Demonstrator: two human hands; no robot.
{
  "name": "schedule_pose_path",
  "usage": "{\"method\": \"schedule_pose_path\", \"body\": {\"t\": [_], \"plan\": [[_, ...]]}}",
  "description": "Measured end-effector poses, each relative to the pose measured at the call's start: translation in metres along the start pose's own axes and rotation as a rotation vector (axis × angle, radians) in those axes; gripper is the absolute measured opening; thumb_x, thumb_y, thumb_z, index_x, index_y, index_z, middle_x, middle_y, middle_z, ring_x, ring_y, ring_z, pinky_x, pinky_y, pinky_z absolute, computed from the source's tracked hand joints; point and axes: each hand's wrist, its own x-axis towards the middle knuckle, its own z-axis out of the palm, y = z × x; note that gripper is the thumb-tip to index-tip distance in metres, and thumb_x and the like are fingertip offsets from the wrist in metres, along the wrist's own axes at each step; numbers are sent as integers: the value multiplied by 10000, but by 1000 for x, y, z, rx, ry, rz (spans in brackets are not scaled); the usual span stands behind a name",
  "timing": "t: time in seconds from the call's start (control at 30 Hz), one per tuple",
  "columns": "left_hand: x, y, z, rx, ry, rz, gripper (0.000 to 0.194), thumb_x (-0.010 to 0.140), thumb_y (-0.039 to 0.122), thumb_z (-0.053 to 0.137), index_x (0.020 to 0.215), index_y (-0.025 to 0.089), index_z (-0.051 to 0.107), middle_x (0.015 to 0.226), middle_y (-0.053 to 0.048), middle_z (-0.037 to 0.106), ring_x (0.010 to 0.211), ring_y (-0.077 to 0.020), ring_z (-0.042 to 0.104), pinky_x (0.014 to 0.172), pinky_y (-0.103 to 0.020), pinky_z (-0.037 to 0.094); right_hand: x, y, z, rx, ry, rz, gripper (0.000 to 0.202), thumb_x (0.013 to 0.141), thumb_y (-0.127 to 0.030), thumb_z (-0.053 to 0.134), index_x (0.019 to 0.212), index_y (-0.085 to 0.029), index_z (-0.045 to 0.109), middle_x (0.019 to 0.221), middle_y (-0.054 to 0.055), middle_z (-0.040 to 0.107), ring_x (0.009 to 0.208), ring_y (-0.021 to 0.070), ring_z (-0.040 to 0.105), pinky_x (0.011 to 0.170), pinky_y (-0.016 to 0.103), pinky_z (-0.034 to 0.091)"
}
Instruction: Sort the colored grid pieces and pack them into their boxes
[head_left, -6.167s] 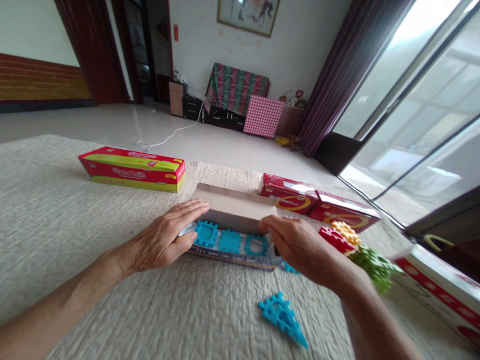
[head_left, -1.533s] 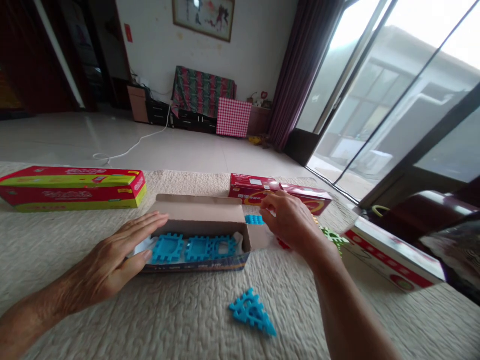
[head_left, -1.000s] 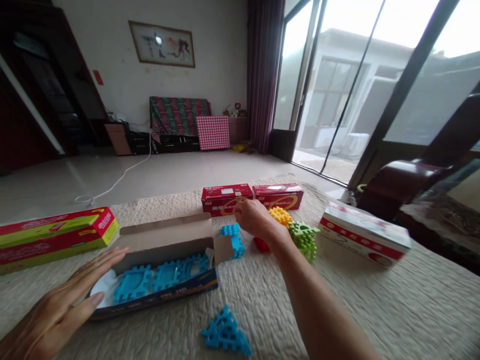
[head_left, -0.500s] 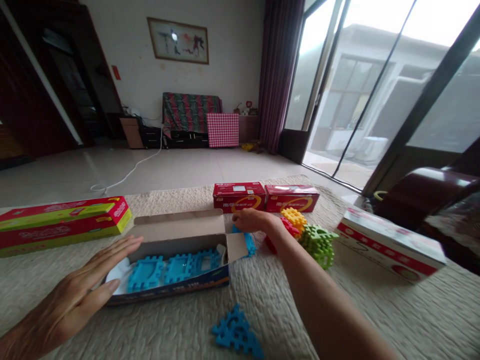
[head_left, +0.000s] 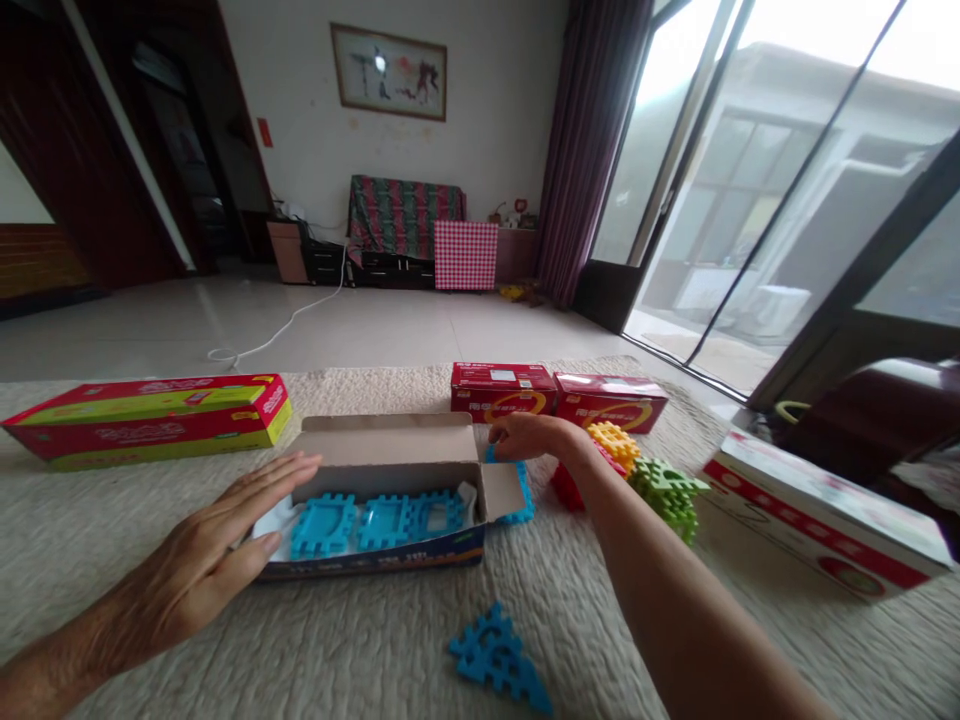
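Note:
An open cardboard box (head_left: 375,567) with blue interlocking plastic pieces (head_left: 324,525) and white wrapping inside lies in front of me. My left hand (head_left: 202,540) rests against its left end, fingers stretched out. Beyond the box's right flap, my right hand (head_left: 525,437) has its fingers closed at a blue piece (head_left: 525,490) that the flap partly hides. To the right are red (head_left: 568,487), yellow (head_left: 615,440) and green (head_left: 669,497) pieces, partly behind my right forearm. A blue triangular piece (head_left: 499,655) lies nearer to me.
Two red boxes (head_left: 502,388) stand behind my right hand. A long red and green box (head_left: 150,420) lies at the left, a white and red box (head_left: 829,515) at the right. All rest on a beige quilted cover (head_left: 360,650).
The whole view has shifted, so things appear farther right. My hands keep nearly the same places at the open box and the blue piece.

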Motion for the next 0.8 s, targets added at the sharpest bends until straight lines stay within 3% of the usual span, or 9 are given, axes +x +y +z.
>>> {"method": "schedule_pose_path", "body": {"t": [0.1,0.3,0.4,0.53,0.67,0.8], "plan": [[0,1,1,-12,13,8,527,886,261,391,1409,303,344,1473,9,389,1369,-211,326,1156,-389,254,-3,5,-2,42,59,0,337,699,-160,599,1025,-201,676,989,49,700,821,172,633,657,254,465],[2,3,-2,8,-4,48,543,879,241,379,1420,267,336,1473,-24,389,1369,-224,324,1135,-437,283,-35,1,-17,67,384,24,311,723,-261,619,1021,-177,650,960,63,678,830,179,612,715,285,461],[2,3,-5,-4,-37,45,548,875,237,393,1420,237,342,1473,-52,387,1371,-236,318,1132,-452,285,-53,-27,-23,98,478,-87,327,726,-300,643,1032,-187,634,969,51,661,850,166,601,748,278,456],[3,6,-6,-30,-28,43,534,882,239,395,1413,204,355,1463,-72,398,1366,-244,325,1130,-467,285,-62,-88,-12,133,498,-286,326,700,-272,677,1014,-194,634,1003,44,632,874,158,585,776,277,447],[3,9,-8,-56,-49,-6,570,883,245,411,1438,208,285,1472,-79,379,1368,-243,316,1132,-461,285,-51,-138,11,153,396,-415,308,680,-222,675,984,-189,637,992,52,608,813,154,571,723,283,450],[3,11,-7,-103,-36,-29,644,863,227,437,1460,215,196,1454,-92,394,1361,-248,324,1124,-471,294,-31,-164,28,99,381,-474,291,682,-175,654,972,-163,635,969,76,605,891,187,559,795,318,450]]}}
